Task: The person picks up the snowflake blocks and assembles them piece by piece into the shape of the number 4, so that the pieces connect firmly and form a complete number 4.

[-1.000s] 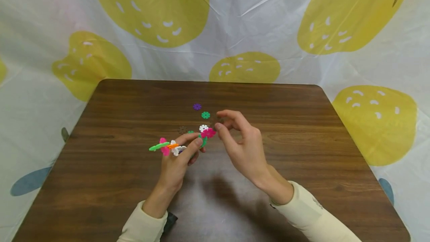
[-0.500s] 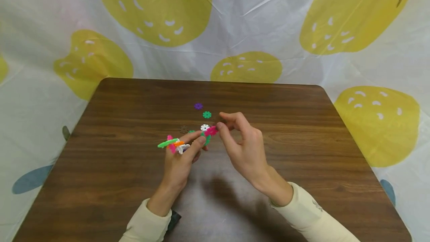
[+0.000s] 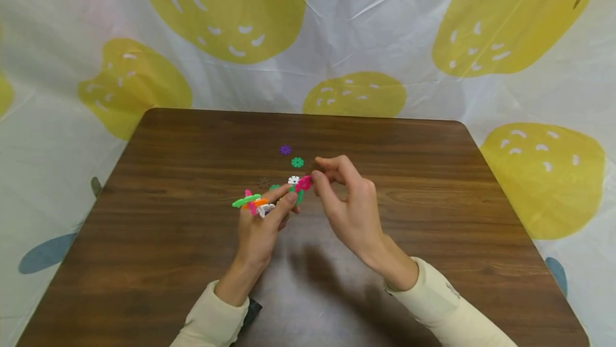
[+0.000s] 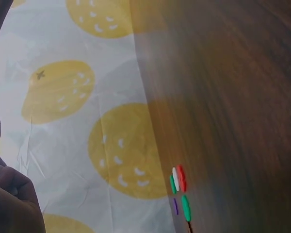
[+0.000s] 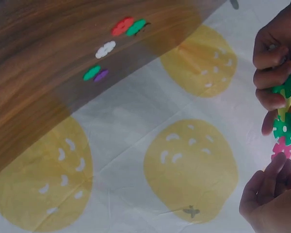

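My left hand (image 3: 260, 229) grips a chain of interlocking snowflake discs (image 3: 246, 201), held above the table. Light green, pink, orange and white discs stick out over the back of that hand. Past its fingertips are a green disc (image 5: 284, 127) and, at the chain's end, a pink disc (image 3: 303, 183). My right hand (image 3: 356, 213) pinches the pink disc between thumb and fingers, as the right wrist view shows. Part of the chain is hidden by the left fingers. In the left wrist view, only parts of the hands show at the left edge.
Loose discs lie on the wooden table (image 3: 433, 176) beyond the hands: purple (image 3: 285, 149), green (image 3: 297, 162), white (image 3: 293, 180), brown (image 3: 263, 182) and another green (image 3: 275, 188). A red disc (image 5: 122, 26) shows in the wrist views. A lemon-patterned cloth (image 3: 231, 90) hangs behind the table.
My left hand and the chain have shifted slightly right and up toward my right hand. The right fingertips have come onto the pink disc. The loose discs lie as before.
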`<state>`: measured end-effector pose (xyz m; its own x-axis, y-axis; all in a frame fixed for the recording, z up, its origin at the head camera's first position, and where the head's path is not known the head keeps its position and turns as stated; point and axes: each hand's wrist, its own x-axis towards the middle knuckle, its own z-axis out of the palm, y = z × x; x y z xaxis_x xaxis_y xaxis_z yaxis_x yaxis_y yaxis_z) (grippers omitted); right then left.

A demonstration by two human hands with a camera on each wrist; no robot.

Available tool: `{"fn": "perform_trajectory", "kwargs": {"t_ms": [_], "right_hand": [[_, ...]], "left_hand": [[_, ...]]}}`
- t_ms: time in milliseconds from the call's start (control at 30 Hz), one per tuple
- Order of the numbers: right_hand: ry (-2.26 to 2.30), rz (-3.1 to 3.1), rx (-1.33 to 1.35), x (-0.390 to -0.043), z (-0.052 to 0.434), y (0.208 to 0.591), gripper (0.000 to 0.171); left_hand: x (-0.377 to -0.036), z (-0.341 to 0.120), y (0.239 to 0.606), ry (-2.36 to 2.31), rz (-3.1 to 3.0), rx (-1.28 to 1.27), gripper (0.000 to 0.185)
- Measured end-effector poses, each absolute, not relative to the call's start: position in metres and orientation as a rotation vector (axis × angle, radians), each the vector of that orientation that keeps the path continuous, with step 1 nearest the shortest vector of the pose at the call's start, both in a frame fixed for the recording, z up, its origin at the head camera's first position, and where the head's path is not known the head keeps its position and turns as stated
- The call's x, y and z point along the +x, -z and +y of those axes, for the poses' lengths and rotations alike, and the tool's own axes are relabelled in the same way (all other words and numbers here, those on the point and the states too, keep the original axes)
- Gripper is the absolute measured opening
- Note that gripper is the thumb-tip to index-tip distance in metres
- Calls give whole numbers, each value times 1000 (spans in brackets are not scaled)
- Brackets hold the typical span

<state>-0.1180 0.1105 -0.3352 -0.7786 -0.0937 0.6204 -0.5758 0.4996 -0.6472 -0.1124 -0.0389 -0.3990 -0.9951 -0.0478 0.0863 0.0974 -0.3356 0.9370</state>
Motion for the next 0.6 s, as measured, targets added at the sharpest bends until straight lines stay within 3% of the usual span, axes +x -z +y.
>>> {"fn": "perform_trajectory", "kwargs": {"t_ms": [600], "right_hand": [[-1069,-2301,649,-118,113,328,16]], "left_hand": [[-112,-37,402,2534,-1729,-82,30]]}}
